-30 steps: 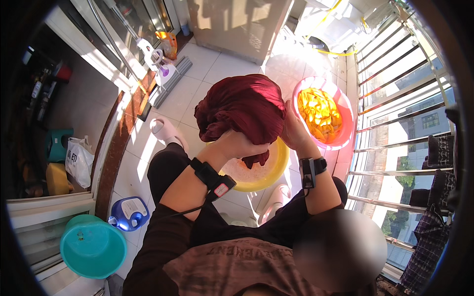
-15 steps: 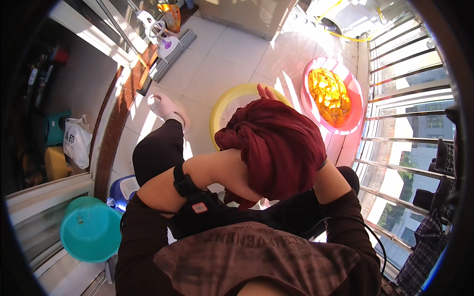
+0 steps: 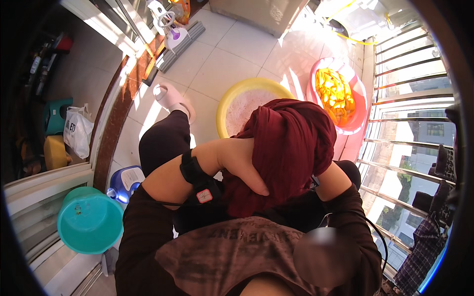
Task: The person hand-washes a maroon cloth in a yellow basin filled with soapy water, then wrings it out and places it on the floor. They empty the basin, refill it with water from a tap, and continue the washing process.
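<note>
A bunched dark red cloth [image 3: 291,143] hangs in front of me, above my lap and over the near right part of a yellow basin [image 3: 222,109]. My left hand [image 3: 245,165] grips its left side, with the thumb along the near face and the other fingers hidden behind the folds. From the right, my right forearm [image 3: 334,183] reaches in under the cloth, which covers my right hand and its fingers. Whitish, sudsy water [image 3: 244,106] shows in the basin.
A pink basin [image 3: 363,108] with orange cloth [image 3: 335,96] stands to the right, near barred windows. At left are a teal bucket [image 3: 89,224] and a blue bottle [image 3: 126,182]. A mop [image 3: 181,47] lies farther off. My slippered foot [image 3: 173,98] is beside the yellow basin.
The cloth has shifted slightly right and toward me, and more of the basin's water shows. Fingers seen beyond the cloth before are now hidden. The view has shifted a little.
</note>
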### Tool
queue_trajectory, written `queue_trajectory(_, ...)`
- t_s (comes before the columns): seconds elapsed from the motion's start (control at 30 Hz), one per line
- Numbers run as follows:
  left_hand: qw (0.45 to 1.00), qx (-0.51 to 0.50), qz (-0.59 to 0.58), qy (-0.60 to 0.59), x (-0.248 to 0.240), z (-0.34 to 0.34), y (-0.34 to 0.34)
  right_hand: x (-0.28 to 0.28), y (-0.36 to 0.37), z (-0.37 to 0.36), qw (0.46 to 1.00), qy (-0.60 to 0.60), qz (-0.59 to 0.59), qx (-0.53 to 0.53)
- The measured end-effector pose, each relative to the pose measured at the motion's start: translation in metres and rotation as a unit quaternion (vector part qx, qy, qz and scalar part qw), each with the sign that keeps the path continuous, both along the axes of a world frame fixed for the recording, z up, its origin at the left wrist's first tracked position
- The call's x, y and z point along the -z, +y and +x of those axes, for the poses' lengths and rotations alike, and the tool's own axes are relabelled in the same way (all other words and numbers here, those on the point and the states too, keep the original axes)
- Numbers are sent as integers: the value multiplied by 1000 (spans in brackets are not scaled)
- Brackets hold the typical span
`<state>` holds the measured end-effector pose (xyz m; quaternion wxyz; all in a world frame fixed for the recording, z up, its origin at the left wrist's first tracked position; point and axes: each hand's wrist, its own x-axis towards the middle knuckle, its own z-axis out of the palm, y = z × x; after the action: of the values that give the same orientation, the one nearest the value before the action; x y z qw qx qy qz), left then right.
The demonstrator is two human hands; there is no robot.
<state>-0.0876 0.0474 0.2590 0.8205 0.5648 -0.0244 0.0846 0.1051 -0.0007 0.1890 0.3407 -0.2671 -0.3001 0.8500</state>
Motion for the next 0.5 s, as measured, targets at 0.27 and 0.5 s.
queue_trajectory(0.27,966,-137,-122,184,0,-9,25,17,42,29,982,-94,76,144)
queue_trajectory(0.5,953,-190,-148,182,19,14,41,-16,51,61,968,1,69,240)
